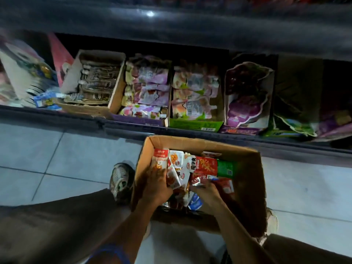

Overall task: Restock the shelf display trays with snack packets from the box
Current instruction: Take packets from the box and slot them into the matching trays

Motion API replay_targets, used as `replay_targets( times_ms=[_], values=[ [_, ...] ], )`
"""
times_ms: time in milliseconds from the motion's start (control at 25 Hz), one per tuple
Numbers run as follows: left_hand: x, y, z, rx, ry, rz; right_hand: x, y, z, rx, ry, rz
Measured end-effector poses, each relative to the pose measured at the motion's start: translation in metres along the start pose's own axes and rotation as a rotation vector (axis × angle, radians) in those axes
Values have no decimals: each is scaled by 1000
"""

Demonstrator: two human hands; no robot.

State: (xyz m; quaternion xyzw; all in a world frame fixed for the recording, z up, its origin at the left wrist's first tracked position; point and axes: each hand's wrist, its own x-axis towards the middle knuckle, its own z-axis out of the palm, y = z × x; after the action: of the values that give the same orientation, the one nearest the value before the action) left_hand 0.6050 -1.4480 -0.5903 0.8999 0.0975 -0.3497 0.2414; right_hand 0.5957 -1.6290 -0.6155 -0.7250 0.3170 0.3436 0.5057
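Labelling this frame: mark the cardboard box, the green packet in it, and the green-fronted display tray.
cardboard box (192, 143): head view, bare far wall.
green packet (225, 169): head view, middle of its face.
green-fronted display tray (194, 124): head view, front panel.

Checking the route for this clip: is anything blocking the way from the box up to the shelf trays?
Nothing visible does. The box sits on the floor just below the shelf edge, the trays are open-topped, and both hands, left hand and right hand, are already among the packets.
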Motion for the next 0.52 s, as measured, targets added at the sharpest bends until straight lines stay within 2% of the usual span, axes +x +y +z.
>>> replay_targets(
  times_ms=[120,280,520],
  values=[
    [20,-11,18,-92,-26,-64,15,-5,30,108,-90,60],
    [20,-16,24,-222,-30,-67,26,-10,61,230,23,10],
    [14,-23,20,-447,-27,-86,26,-12,69,129,95,99]
  ],
)
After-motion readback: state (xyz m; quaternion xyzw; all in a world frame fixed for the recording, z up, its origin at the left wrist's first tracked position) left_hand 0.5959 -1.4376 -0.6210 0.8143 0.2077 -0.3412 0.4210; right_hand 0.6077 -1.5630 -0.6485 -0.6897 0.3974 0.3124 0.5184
